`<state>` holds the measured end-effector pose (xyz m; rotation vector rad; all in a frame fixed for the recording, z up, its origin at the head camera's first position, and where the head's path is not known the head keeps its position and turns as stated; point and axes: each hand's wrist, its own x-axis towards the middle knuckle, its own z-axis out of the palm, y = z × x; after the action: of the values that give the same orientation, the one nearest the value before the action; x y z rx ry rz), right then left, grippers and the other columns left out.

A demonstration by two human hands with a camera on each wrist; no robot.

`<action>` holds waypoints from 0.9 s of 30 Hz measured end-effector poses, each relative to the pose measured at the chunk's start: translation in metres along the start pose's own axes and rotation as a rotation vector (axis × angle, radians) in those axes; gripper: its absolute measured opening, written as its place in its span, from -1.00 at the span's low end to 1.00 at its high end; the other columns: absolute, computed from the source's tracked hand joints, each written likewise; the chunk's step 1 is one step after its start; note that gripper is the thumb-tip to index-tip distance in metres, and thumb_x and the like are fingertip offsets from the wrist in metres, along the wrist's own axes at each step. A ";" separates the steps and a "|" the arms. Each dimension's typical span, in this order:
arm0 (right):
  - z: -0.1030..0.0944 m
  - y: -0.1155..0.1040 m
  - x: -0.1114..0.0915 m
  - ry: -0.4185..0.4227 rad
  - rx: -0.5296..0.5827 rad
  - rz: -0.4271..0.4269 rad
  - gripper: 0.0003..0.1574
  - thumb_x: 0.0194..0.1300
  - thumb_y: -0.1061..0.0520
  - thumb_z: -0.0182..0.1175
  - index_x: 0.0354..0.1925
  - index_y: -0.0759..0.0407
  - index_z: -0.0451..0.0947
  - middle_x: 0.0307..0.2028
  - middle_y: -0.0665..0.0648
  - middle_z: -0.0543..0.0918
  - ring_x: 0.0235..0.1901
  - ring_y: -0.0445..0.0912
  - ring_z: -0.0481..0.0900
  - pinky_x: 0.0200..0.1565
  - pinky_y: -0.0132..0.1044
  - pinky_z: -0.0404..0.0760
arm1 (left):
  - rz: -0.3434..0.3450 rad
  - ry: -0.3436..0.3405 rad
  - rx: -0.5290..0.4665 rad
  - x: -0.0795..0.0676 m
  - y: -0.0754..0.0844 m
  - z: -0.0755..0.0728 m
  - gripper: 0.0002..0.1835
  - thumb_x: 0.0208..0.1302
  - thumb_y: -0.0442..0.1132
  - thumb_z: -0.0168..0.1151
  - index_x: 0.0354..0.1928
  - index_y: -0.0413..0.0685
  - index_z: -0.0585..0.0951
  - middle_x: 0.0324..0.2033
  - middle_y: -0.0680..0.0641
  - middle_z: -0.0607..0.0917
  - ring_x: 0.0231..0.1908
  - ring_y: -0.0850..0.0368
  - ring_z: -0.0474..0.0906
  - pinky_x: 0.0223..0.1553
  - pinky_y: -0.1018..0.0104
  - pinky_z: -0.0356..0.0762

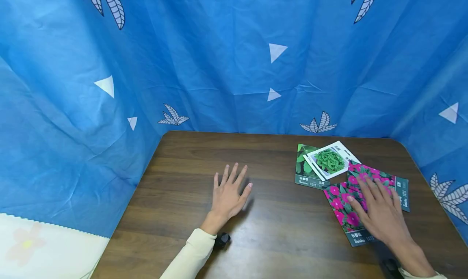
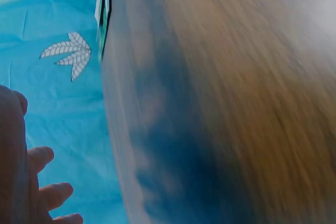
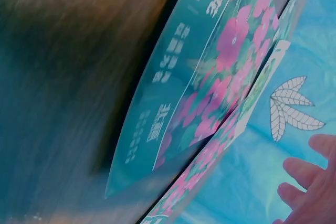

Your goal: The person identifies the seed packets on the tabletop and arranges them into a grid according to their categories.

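Observation:
My right hand (image 1: 384, 214) is spread over two seed packets with pink flowers. The nearer pink packet (image 1: 340, 208) lies tilted, and the other pink packet (image 1: 402, 193) reaches out to the right, partly hidden by the fingers. In the right wrist view the fingers (image 3: 304, 174) are extended and grip nothing; whether the hand touches a packet I cannot tell. Behind them, a white packet (image 1: 330, 161) with a leafy green plant overlaps a green packet (image 1: 307, 179). My left hand (image 1: 226, 195), fingers spread and holding nothing, is over the middle of the table, away from the packets.
The brown wooden table (image 1: 270, 238) has a blue patterned curtain (image 1: 234, 59) along its back and sides. A pale cloth (image 1: 47, 246) with a flower print shows at the lower left. A dark wrist device (image 1: 222, 240) sits by the left cuff.

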<state>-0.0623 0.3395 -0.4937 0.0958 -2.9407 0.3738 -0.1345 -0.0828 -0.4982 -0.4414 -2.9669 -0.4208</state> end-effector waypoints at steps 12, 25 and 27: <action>-0.002 0.015 -0.002 -0.020 0.001 0.034 -0.08 0.51 -0.26 -0.04 0.55 0.23 -0.01 0.43 0.51 0.12 0.41 0.49 -0.03 0.41 0.48 -0.42 | 0.079 -0.050 -0.017 0.018 0.040 0.004 -0.30 0.48 0.40 -0.43 0.58 0.46 -0.04 0.57 0.04 0.12 0.58 -0.09 -0.10 0.51 -0.31 -0.11; -0.005 0.034 -0.002 -0.019 0.008 0.052 -0.12 0.53 -0.24 -0.04 0.53 0.22 0.03 0.41 0.51 0.15 0.42 0.45 -0.03 0.40 0.48 -0.45 | 0.183 -0.093 0.006 0.034 0.092 0.017 -0.30 0.48 0.39 -0.38 0.58 0.43 0.04 0.54 0.09 0.20 0.56 -0.04 0.00 0.50 -0.28 -0.05; -0.006 0.036 -0.002 -0.021 0.011 0.055 -0.12 0.53 -0.24 -0.05 0.54 0.20 0.01 0.42 0.51 0.15 0.43 0.45 -0.03 0.40 0.47 -0.46 | 0.192 -0.104 0.015 0.036 0.100 0.019 -0.30 0.47 0.40 -0.38 0.58 0.44 0.03 0.54 0.10 0.19 0.56 -0.02 -0.02 0.51 -0.27 -0.06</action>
<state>-0.0622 0.3764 -0.4973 0.0201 -2.9675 0.3998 -0.1405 0.0246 -0.4856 -0.7610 -2.9856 -0.3654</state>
